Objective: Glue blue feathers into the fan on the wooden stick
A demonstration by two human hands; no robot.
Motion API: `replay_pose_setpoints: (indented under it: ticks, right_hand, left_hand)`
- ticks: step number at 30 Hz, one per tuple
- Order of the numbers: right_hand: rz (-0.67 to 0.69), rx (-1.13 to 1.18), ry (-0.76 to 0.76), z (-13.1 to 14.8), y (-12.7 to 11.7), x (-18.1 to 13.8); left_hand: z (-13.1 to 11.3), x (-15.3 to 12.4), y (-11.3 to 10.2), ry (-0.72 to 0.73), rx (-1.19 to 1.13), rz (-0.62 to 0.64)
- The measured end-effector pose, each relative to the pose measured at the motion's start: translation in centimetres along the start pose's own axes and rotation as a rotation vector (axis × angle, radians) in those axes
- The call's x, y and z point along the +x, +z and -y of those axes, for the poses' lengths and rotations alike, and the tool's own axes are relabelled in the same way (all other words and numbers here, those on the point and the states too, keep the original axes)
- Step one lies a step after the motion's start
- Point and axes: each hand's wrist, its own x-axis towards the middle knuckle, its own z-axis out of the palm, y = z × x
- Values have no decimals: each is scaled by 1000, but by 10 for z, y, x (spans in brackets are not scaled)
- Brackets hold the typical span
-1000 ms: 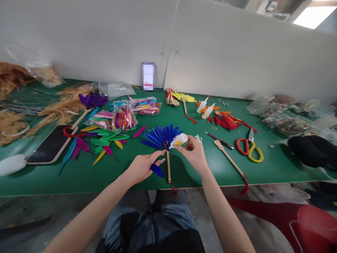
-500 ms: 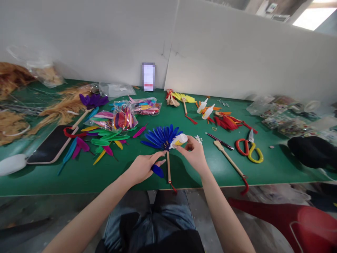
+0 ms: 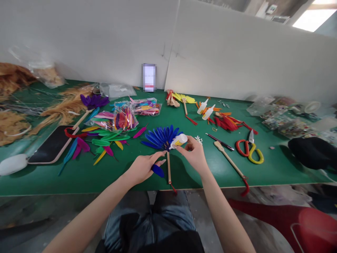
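A blue feather fan (image 3: 159,137) lies on the green table, its feathers spread away from me and its wooden handle (image 3: 169,168) toward me, ending in a red tassel. My left hand (image 3: 143,168) is closed around a loose blue feather (image 3: 158,171), and its index finger reaches the base of the fan. Held in my right hand (image 3: 193,154) is a white glue bottle (image 3: 179,141), tilted down so that its tip meets the base of the feathers. Whether any glue comes out I cannot tell.
Loose feathers (image 3: 110,137) and a purple fan (image 3: 93,101) lie left, beside a dark phone (image 3: 54,144). Two glue bottles (image 3: 208,111) and a yellow fan (image 3: 184,98) are farther back. At right are scissors (image 3: 248,147), a bare wooden handle (image 3: 229,158) and a pen (image 3: 219,141).
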Motion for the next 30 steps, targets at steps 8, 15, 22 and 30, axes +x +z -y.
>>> replay_pose_setpoints:
  ticks: [8,15,22,30]
  right_hand:
    - [1,-9,10,0,1,0]
    - [9,-8,-17,2,1,1]
    - [1,-11,-23,3,1,2]
    - [15,-35,-22,1,3,-1]
  left_hand:
    - [0,0,0,-18,19,4]
    - [2,0,2,0,44,-17]
    - [3,-1,4,22,54,-24]
    - [4,-2,5,51,75,-21]
